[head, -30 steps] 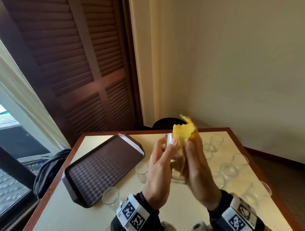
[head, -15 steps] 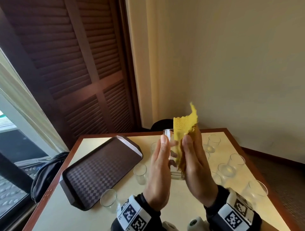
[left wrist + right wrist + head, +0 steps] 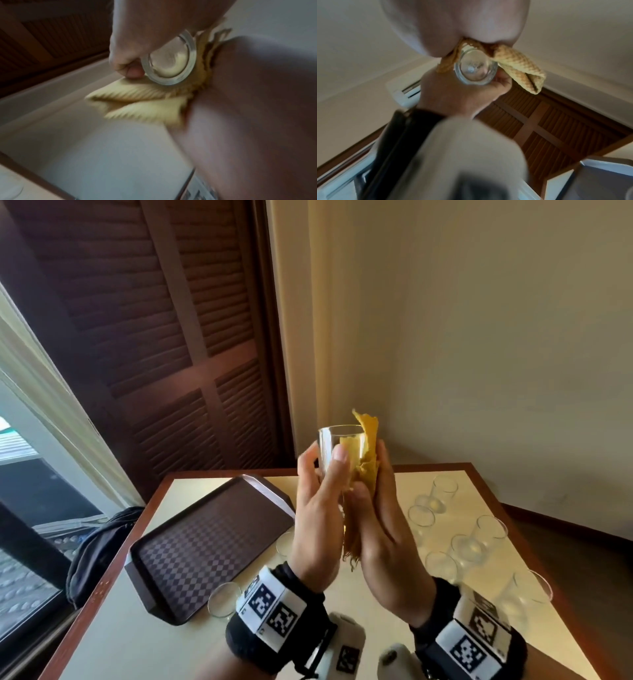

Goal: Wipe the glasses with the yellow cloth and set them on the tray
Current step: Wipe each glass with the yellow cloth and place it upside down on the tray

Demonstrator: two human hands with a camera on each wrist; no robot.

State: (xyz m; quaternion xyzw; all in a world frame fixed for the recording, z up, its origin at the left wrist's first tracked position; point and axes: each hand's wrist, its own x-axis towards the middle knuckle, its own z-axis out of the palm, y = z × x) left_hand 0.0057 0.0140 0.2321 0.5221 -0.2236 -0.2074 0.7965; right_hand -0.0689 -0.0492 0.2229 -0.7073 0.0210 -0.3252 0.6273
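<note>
My left hand grips a clear glass upright above the table, thumb on its near side. My right hand holds the yellow cloth and presses it against the glass's right side. The left wrist view, blurred, shows the glass's base with the cloth beside it. The right wrist view shows the base, the cloth and the left hand round the glass. The dark checkered tray lies on the table at the left with nothing on it.
Several empty glasses stand on the right half of the cream table. Two more glasses stand by the tray's near and right edges. A dark bag hangs off the table's left side. Louvred shutters and a wall stand behind.
Both hands have lifted the glass and cloth higher. The glass's rim now shows above my left fingers, and the cloth has shifted against the glass's right side.
</note>
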